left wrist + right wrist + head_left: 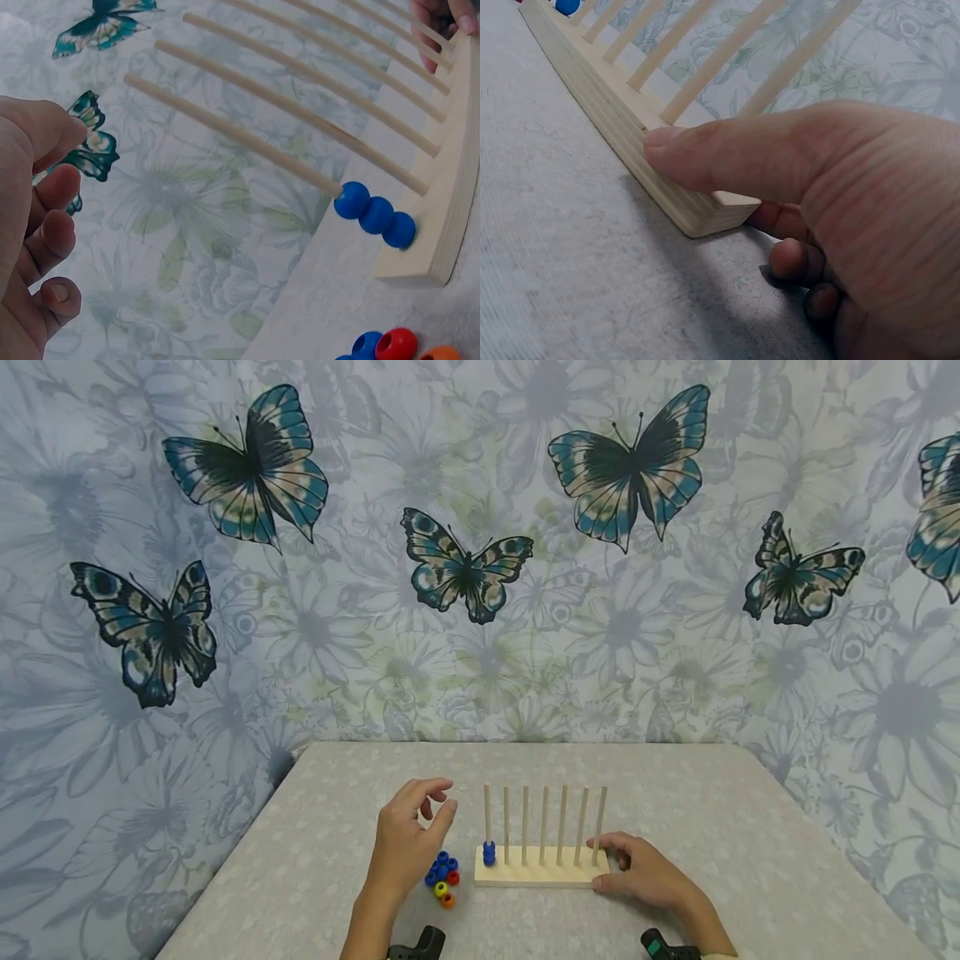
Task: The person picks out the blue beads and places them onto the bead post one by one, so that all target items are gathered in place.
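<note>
A wooden peg rack (542, 875) with a row of upright pegs stands on the table. Three blue beads (375, 215) are threaded on its leftmost peg, down at the base. My right hand (648, 872) grips the rack's right end, thumb (705, 154) against the front edge and fingers behind. To the left of the rack, my left hand (408, 839) is raised with loosely bent fingers; nothing shows between them. Beside and below that hand lies a cluster of loose beads: several blue ones (442, 857), a red one (453, 877), a yellow one (441, 889) and an orange one (447, 901).
A pale patterned cloth covers the table (675, 793). Behind its far edge rises a wall (540, 693) with flower and butterfly prints. Dark straps (423, 943) with cameras sit on both wrists.
</note>
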Motion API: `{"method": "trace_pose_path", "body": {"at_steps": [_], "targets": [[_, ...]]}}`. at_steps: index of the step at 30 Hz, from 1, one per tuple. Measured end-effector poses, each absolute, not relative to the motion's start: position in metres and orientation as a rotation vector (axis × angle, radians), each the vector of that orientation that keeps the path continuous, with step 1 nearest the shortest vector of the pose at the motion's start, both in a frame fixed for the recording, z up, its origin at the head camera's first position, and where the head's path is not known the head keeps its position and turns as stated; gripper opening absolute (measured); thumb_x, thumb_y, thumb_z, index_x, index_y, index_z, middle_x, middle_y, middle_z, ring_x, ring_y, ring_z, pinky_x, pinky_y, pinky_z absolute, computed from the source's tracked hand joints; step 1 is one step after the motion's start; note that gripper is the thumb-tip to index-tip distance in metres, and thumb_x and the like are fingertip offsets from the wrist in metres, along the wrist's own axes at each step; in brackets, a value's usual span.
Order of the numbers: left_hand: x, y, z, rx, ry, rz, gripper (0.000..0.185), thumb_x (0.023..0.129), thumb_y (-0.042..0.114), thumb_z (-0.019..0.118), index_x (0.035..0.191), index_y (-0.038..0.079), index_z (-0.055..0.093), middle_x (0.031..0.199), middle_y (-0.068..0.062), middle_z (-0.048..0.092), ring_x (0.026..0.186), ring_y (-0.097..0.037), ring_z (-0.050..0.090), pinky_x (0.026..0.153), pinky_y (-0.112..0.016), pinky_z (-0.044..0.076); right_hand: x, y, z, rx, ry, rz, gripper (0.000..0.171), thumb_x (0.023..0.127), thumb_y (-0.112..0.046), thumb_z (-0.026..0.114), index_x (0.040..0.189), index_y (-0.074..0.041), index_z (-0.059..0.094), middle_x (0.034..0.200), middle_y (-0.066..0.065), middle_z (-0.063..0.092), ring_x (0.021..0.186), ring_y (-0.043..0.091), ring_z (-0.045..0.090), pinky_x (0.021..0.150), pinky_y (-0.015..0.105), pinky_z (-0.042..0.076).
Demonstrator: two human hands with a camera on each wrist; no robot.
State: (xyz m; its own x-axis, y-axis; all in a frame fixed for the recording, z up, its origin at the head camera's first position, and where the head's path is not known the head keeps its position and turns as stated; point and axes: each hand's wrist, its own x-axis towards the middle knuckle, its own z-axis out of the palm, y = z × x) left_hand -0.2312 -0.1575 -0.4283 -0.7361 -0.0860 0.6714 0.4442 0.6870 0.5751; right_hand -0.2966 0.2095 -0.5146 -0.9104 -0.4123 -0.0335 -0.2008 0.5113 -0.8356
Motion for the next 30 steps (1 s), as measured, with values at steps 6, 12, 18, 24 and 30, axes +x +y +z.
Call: {"method": "trace_pose_path", "body": {"at_steps": [6, 12, 18, 24, 30], "targets": [[-0.227, -0.17, -0.431, -0.255, -2.201, -0.993, 0.02, 0.09, 0.022, 0.075, 0.109, 0.027, 0.072, 0.094, 0.014, 0.064, 0.073, -0.008, 0.05, 0.052, -0.02, 0.041, -0.296, 0.209, -0.513, -0.519, 2.52, -1.354, 0.058, 0.077, -0.03, 0.086, 0.129, -0.016, 0.066, 0.089, 0.005, 0.051, 0.078, 0.014, 0.042, 0.062, 0.026, 0.035], [-0.225, -0.18, -0.432, -0.214, -2.194, -1.031, 0.018, 0.091, 0.022, 0.075, 0.108, 0.029, 0.072, 0.094, 0.015, 0.065, 0.074, -0.006, 0.051, 0.059, -0.022, 0.042, -0.295, 0.209, -0.513, -0.532, 2.512, -1.367, 0.057, 0.078, -0.029, 0.085, 0.13, -0.015, 0.065, 0.088, 0.006, 0.049, 0.077, 0.015, 0.041, 0.061, 0.026, 0.034], [-0.223, -0.186, -0.439, -0.157, -2.216, -1.037, 0.018, 0.089, 0.021, 0.077, 0.104, 0.03, 0.073, 0.091, 0.018, 0.064, 0.072, -0.006, 0.052, 0.06, -0.022, 0.042, -0.296, 0.208, -0.513, -0.519, 2.508, -1.368, 0.058, 0.078, -0.029, 0.085, 0.131, -0.015, 0.065, 0.089, 0.007, 0.051, 0.077, 0.015, 0.041, 0.061, 0.026, 0.035], [-0.222, -0.191, -0.445, -0.143, -2.272, -1.169, 0.018, 0.09, 0.022, 0.076, 0.102, 0.034, 0.072, 0.09, 0.019, 0.065, 0.074, -0.007, 0.054, 0.065, -0.023, 0.045, -0.297, 0.207, -0.514, -0.517, 2.517, -1.364, 0.058, 0.078, -0.029, 0.085, 0.13, -0.015, 0.065, 0.088, 0.006, 0.05, 0.077, 0.015, 0.041, 0.061, 0.026, 0.035], [-0.224, -0.195, -0.453, -0.128, -2.35, -1.302, 0.016, 0.092, 0.024, 0.073, 0.102, 0.037, 0.071, 0.089, 0.017, 0.069, 0.076, -0.009, 0.056, 0.069, -0.025, 0.044, -0.297, 0.207, -0.514, -0.529, 2.526, -1.355, 0.058, 0.078, -0.029, 0.085, 0.13, -0.014, 0.065, 0.089, 0.006, 0.051, 0.077, 0.015, 0.042, 0.061, 0.026, 0.035]]}}
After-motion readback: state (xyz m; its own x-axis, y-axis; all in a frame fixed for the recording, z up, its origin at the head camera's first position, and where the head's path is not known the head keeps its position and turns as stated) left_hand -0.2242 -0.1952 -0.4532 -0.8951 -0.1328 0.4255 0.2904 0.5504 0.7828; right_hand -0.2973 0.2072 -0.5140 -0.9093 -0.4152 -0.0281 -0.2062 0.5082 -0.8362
